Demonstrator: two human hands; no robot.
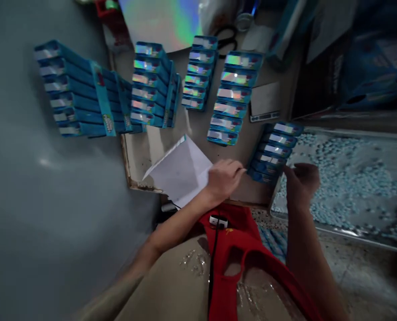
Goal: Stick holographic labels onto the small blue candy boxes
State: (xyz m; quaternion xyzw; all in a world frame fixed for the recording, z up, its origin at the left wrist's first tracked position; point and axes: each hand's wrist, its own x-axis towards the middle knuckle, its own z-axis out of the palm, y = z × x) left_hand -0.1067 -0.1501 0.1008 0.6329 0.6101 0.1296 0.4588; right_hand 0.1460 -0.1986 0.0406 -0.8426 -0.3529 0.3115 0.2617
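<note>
Between my hands stands a stack of small blue boxes (274, 149) with shiny pale labels on their ends. My left hand (224, 178) is closed, its fingers curled and its fingertips just left of the stack's lower end. Whatever those fingers may pinch is too dim to make out. On the other side, my right hand (301, 180) is closed too, with thumb and fingertips at the stack's lower right corner. I cannot tell whether either hand touches the boxes. A white paper sheet (181, 171), folded or creased, lies beside and partly behind my left hand.
Further stacks of blue boxes (231, 98) stand across the table (198, 129), some bound with blue strips. A small scale (265, 100) and black-handled scissors (227, 38) lie farther back. At right is a metal tray (345, 229) of pale blue pieces. A carton (313, 89) stands behind it.
</note>
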